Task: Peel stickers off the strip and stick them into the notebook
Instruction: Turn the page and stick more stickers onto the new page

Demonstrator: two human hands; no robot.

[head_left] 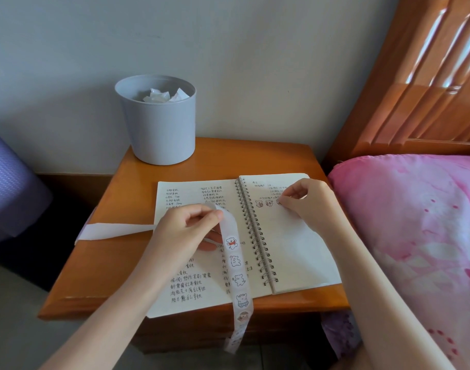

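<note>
An open spiral notebook (287,252) lies on a wooden bedside table (116,263). Its left page carries handwriting; the right page has two small stickers (264,203) in a row near the top. My left hand (186,233) pinches the white sticker strip (235,260) over the left page. The strip hangs down past the table's front edge with several bear stickers on it, and its bare end trails off to the left (113,231). My right hand (306,201) presses a third sticker onto the right page with curled fingers, beside the other two.
A grey bin (159,129) with crumpled paper inside stands at the back of the table. A bed with pink bedding (415,222) and a wooden headboard (415,76) is right beside the table. A purple object (7,188) sits at the left.
</note>
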